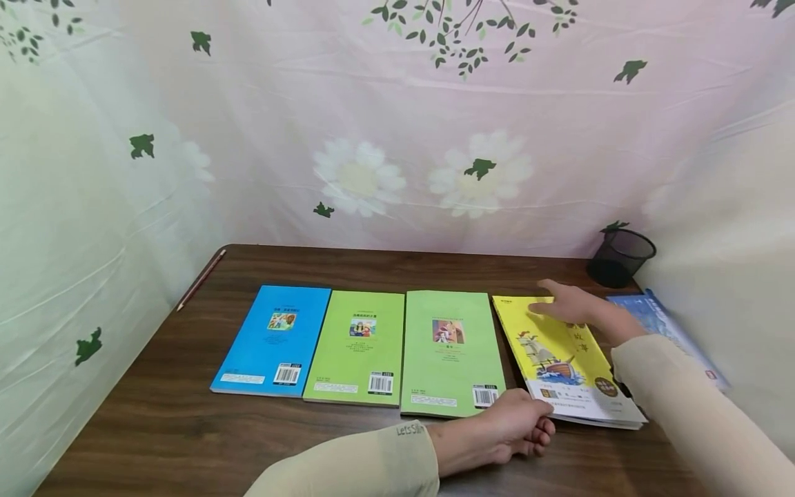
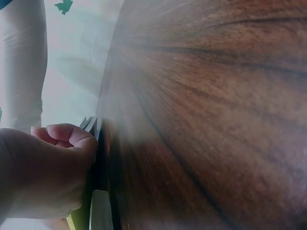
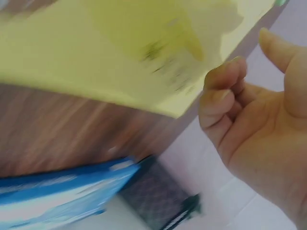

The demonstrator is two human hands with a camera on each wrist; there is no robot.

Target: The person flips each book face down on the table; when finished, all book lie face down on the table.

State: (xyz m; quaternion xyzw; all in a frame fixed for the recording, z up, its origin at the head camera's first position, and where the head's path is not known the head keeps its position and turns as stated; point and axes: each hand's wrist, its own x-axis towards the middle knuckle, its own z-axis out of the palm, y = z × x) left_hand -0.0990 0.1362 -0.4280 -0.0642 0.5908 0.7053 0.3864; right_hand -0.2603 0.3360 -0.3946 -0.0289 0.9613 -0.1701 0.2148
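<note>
The yellow book (image 1: 562,355), with a sailing ship on its cover, lies slightly askew at the right end of a row. My left hand (image 1: 512,428) is at its near left corner, thumb over the edge and fingers curled; the left wrist view shows that hand (image 2: 53,167) side-on, at the book edges. Above the book's far part my right hand (image 1: 574,307) hovers, thumb and fingers spread apart. In the right wrist view this hand (image 3: 259,115) holds nothing, palm showing, beside the blurred yellow cover (image 3: 120,57). A light green book (image 1: 456,366) lies just left of it.
Further left lie another green book (image 1: 354,359) and a blue book (image 1: 270,352). A pencil (image 1: 201,279) rests near the table's left edge. Behind my right arm are a blue picture-covered book (image 1: 661,324) and a black mesh pen holder (image 1: 621,259). Printed curtains enclose the table (image 1: 155,428).
</note>
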